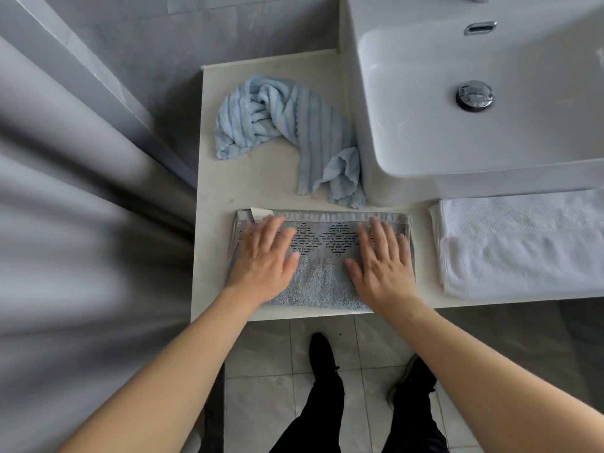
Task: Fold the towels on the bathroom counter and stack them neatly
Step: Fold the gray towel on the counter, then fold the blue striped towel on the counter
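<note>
A grey-blue towel [322, 282] with a dark diamond pattern lies folded flat at the counter's front edge. My left hand [264, 256] presses flat on its left half, fingers straight. On the right half my right hand [382, 259] lies flat the same way. Behind it a light blue striped towel [281, 122] sits crumpled in a heap. A white towel [523, 243] lies folded at the right, in front of the basin.
The pale counter [222, 197] ends at its left edge beside a grey wall. A white basin [457, 142] with a chrome drain [474, 95] stands on the right. Below are the tiled floor and my legs and shoes.
</note>
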`<action>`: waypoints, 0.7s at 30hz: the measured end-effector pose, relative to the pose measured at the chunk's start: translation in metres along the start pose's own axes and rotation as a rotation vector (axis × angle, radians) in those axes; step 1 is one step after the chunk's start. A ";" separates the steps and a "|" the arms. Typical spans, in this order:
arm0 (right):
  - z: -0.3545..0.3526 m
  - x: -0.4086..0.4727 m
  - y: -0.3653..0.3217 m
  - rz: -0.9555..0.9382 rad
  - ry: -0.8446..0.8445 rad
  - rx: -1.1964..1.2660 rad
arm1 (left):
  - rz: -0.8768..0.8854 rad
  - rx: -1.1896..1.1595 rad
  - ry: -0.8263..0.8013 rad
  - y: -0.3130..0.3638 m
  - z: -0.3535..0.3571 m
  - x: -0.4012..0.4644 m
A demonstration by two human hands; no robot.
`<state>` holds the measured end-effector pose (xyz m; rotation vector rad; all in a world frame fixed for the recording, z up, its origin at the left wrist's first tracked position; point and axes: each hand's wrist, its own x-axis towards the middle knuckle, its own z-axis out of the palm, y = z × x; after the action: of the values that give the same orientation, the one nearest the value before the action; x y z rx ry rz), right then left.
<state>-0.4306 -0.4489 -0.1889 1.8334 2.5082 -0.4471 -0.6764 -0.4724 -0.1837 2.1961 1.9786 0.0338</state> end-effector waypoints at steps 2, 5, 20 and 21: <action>0.015 -0.005 0.003 0.001 -0.038 -0.044 | 0.011 0.018 -0.150 -0.001 0.009 0.005; 0.020 0.002 0.015 -0.033 -0.014 -0.074 | -0.046 0.082 -0.166 -0.006 0.022 0.005; -0.018 0.112 -0.062 0.156 0.200 0.309 | -0.195 -0.147 0.093 -0.033 -0.026 0.046; -0.014 0.126 -0.067 0.255 0.182 0.316 | -0.199 -0.177 0.083 -0.040 -0.030 0.060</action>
<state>-0.5308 -0.3466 -0.1812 2.3713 2.3695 -0.7317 -0.7133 -0.4061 -0.1669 1.9108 2.1375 0.2655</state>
